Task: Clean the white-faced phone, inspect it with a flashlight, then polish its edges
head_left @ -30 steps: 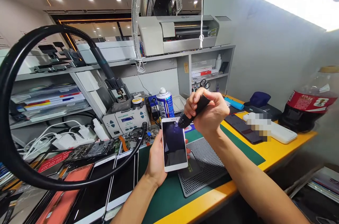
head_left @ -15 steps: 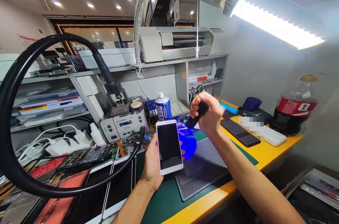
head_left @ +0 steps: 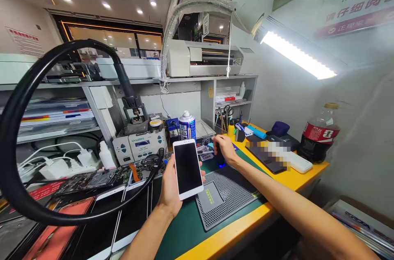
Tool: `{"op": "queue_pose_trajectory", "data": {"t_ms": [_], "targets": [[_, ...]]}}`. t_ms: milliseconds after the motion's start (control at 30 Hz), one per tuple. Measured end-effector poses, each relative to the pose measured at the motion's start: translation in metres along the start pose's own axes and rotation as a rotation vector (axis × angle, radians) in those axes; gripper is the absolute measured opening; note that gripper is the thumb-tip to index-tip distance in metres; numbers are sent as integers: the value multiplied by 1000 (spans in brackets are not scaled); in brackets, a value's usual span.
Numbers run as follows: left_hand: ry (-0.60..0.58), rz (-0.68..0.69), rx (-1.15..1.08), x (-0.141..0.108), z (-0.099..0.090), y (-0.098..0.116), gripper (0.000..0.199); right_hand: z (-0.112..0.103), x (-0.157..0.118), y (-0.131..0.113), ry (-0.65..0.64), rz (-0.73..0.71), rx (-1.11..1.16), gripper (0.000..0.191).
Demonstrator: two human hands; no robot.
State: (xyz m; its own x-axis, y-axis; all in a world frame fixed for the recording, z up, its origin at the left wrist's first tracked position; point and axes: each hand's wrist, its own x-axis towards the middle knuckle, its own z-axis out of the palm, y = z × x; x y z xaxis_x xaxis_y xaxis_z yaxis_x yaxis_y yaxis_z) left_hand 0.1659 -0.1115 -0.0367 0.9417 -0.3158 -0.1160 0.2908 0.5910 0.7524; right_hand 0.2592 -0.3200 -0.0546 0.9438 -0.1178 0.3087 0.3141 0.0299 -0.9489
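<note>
A white phone (head_left: 187,169) with a dark screen is held upright in my left hand (head_left: 171,182), thumb along one side and fingertips showing at the other. My right hand (head_left: 225,149) is closed round a small black torch (head_left: 219,156), which points down and casts blue light close to the green mat (head_left: 187,227). Below the right hand lies a grey perforated pad (head_left: 230,194) on the mat. A blue and white spray can (head_left: 187,128) stands behind the phone.
A black flexible hose (head_left: 12,128) loops across the left side. Phones and circuit boards (head_left: 135,210) lie beneath it. On the yellow table's right are a black phone (head_left: 267,159), a white power bank (head_left: 300,162) and a cola bottle (head_left: 318,137). A bright lamp (head_left: 298,55) hangs above.
My right hand has lowered the torch toward the mat, and the wide blue glow has shrunk to a small spot. The camera view has shifted; my left hand still holds the phone.
</note>
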Motion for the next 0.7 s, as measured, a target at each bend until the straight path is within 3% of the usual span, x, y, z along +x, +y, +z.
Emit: {"op": "queue_pose_trajectory", "data": {"t_ms": [233, 367, 467, 567, 633, 700], "targets": [[-17, 3, -25, -2, 1, 1, 57, -6, -6, -2, 24, 21, 37, 55], [-28, 2, -25, -3, 0, 0, 59, -14, -5, -18, 97, -61, -53, 55], [-30, 12, -20, -2, -1, -2, 61, -16, 3, -50, 175, -206, -199, 44], [-11, 32, -39, 1, -2, -4, 62, -2, 29, -96, 225, -333, -369, 28], [-6, 46, -63, 2, -2, -4, 62, 16, 59, -124, 173, -356, -466, 22], [10, 51, -74, 1, -3, -3, 62, 40, 97, -142, 35, -311, -557, 19]]}}
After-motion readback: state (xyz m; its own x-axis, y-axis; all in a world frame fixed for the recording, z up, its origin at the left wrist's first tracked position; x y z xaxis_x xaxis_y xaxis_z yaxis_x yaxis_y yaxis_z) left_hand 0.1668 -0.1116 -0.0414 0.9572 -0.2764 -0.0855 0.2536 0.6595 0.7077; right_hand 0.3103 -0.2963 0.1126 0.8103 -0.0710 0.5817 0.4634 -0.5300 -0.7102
